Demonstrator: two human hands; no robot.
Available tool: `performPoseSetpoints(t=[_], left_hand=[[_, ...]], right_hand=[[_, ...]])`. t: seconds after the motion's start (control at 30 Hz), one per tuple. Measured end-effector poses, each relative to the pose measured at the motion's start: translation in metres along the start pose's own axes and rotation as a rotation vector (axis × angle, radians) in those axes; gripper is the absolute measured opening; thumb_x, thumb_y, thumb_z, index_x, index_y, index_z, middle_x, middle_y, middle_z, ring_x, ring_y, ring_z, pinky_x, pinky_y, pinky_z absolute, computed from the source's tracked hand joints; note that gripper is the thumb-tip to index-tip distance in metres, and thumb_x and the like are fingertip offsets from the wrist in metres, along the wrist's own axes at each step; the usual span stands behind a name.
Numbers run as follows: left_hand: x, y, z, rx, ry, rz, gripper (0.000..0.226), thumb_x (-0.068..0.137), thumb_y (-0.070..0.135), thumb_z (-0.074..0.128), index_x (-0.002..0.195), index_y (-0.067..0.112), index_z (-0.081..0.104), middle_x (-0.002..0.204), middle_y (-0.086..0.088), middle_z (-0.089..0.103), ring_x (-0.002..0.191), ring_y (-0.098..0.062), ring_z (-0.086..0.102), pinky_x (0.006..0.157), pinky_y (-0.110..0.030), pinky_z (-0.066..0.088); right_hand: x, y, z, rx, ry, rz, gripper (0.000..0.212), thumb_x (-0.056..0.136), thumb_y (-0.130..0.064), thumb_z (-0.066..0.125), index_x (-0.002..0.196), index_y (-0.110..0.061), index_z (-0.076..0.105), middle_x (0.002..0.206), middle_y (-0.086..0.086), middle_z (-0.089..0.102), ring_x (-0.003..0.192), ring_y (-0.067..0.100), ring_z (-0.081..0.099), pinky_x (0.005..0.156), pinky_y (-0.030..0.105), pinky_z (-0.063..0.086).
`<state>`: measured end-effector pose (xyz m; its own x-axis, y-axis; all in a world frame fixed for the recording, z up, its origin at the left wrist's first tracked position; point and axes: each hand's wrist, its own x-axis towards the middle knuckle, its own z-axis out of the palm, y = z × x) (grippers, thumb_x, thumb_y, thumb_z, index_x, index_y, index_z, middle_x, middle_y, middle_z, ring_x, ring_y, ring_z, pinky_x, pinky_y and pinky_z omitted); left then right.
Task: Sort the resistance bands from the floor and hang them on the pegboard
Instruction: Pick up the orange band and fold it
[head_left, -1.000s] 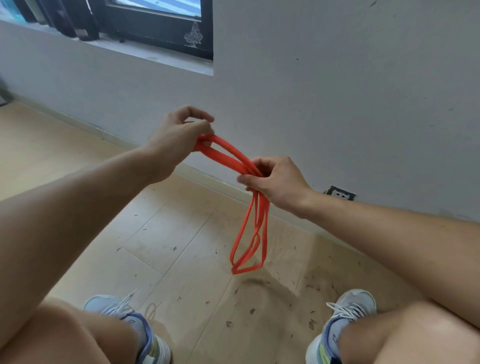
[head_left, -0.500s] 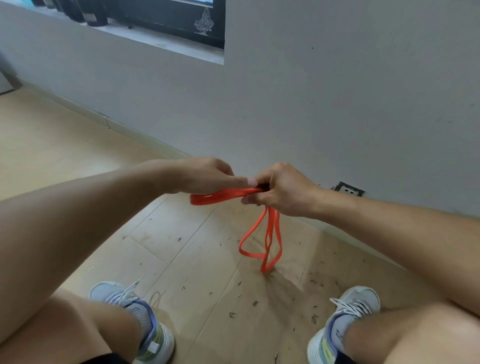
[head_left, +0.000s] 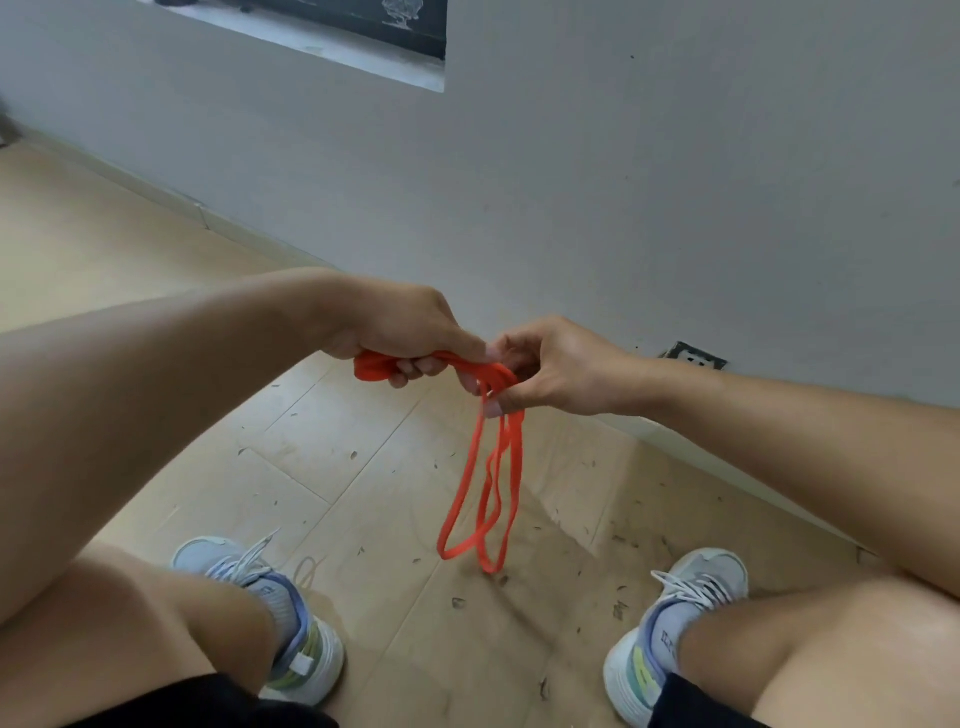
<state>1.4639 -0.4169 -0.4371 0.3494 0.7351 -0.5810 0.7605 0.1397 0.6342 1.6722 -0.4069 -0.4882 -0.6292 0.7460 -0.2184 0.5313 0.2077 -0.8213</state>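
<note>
Head view: both hands, left (head_left: 410, 332) and right (head_left: 561, 369), grip the orange band (head_left: 488, 483), fingers closed; hanging remains, pegboard unseen.

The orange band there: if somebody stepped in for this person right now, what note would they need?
Left hand: closed around a bunched end of the orange band.
Right hand: fingers pinching the same band beside the left hand.
Band: its loops hang down between the shoes, above the wooden floor.
Done: this band is off the floor and partly gathered.
Left: finish folding it and hang it; no pegboard is in view.
</note>
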Motion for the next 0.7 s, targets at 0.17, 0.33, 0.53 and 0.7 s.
performPoseSetpoints(t=[0.17, 0.33, 0.53, 0.7], left_hand=[[-0.001, 0.003, -0.002, 0.053, 0.11, -0.047, 0.042, 0.093, 0.049, 0.066, 0.085, 0.011, 0.081, 0.053, 0.003, 0.046, 0.049, -0.011, 0.041, 0.053, -0.027, 0.04], [-0.002, 0.005, -0.003, 0.018, 0.203, -0.072, 0.038, 0.092, 0.044, 0.069, 0.08, 0.011, 0.081, 0.049, 0.005, 0.045, 0.049, -0.012, 0.039, 0.051, -0.027, 0.037], [0.0, 0.011, -0.005, -0.118, 0.327, -0.054, 0.035, 0.089, 0.039, 0.069, 0.078, 0.009, 0.081, 0.051, 0.004, 0.039, 0.052, -0.014, 0.034, 0.052, -0.028, 0.034], [0.006, 0.01, -0.011, -0.388, 0.545, 0.03, 0.035, 0.09, 0.039, 0.067, 0.081, 0.008, 0.079, 0.056, 0.003, 0.039, 0.049, -0.014, 0.035, 0.052, -0.03, 0.033]], right_hand=[[0.003, 0.01, 0.004, -0.113, 0.067, 0.05, 0.017, 0.087, -0.022, 0.082, 0.104, -0.024, 0.083, 0.091, -0.008, 0.081, 0.088, 0.009, 0.076, 0.092, 0.033, 0.061], [0.004, 0.012, 0.007, -0.181, 0.124, 0.086, 0.017, 0.092, -0.028, 0.076, 0.108, -0.025, 0.082, 0.089, -0.015, 0.079, 0.085, 0.003, 0.073, 0.08, 0.02, 0.055], [0.008, 0.015, 0.009, -0.185, 0.187, 0.064, 0.015, 0.093, -0.022, 0.076, 0.108, -0.021, 0.079, 0.087, -0.009, 0.074, 0.082, 0.006, 0.071, 0.073, 0.018, 0.055], [0.008, 0.032, 0.002, -0.092, 0.034, 0.133, 0.014, 0.09, -0.009, 0.076, 0.088, -0.022, 0.072, 0.09, -0.005, 0.073, 0.09, 0.014, 0.071, 0.087, 0.03, 0.058]])
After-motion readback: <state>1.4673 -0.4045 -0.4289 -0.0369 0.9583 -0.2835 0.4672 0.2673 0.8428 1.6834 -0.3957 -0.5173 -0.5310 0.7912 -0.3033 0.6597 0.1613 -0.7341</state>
